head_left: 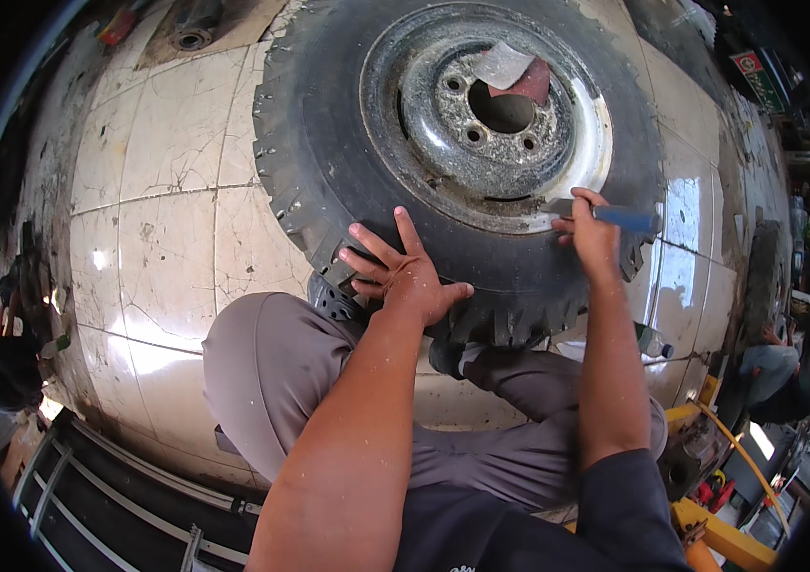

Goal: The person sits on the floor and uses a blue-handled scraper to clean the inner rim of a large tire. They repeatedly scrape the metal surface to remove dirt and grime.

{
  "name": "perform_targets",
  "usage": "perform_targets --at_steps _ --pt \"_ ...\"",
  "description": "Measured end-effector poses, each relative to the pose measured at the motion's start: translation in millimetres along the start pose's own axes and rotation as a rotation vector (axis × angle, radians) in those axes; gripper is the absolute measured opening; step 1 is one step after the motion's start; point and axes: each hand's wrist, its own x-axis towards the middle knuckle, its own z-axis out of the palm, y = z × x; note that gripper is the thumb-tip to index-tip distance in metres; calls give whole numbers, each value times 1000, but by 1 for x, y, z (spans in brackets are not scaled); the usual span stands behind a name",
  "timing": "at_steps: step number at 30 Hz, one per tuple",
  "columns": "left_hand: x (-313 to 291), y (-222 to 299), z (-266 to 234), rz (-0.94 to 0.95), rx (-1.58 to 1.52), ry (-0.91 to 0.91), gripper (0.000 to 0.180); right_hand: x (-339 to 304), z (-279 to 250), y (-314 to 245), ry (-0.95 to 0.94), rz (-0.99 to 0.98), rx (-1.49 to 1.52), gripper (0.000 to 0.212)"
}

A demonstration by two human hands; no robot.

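A large black tyre (324, 143) lies flat on the floor in front of me, mounted on a worn steel wheel rim (462, 176). The rim is dull and speckled over most of its face, with a brighter, paler band at its right. My left hand (411, 276) rests on the near sidewall, its fingers spread and holding nothing. In my right hand (595, 238) is a scraper (626, 219) with a blue handle, its flat blade against the rim's near right edge. A folded piece of sandpaper (524, 76), grey and reddish, lies over the hub hole.
Cracked cream tiles (171, 243) surround the tyre. A plastic bottle (653, 341) lies by my right forearm. Yellow metal framework (724, 534) stands at lower right, a black slatted rack (109, 496) at lower left. People appear at both side edges. A metal part (193, 36) sits at far left.
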Motion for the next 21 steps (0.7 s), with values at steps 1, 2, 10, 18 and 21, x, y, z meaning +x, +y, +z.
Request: perform_targets --at_steps 1,2,10,18,21 --pt "2 -1 0 6 7 17 140 2 -6 -3 -22 38 16 32" --pt "3 -4 3 3 13 28 142 -1 -13 -3 -39 58 24 33" --pt "4 -3 3 -1 9 11 144 -1 -7 -6 -32 21 20 34" --pt "2 -1 1 0 -16 2 140 4 -6 1 1 31 92 36" --pt "4 -6 3 31 -12 73 142 -4 -21 -6 -45 57 129 38"
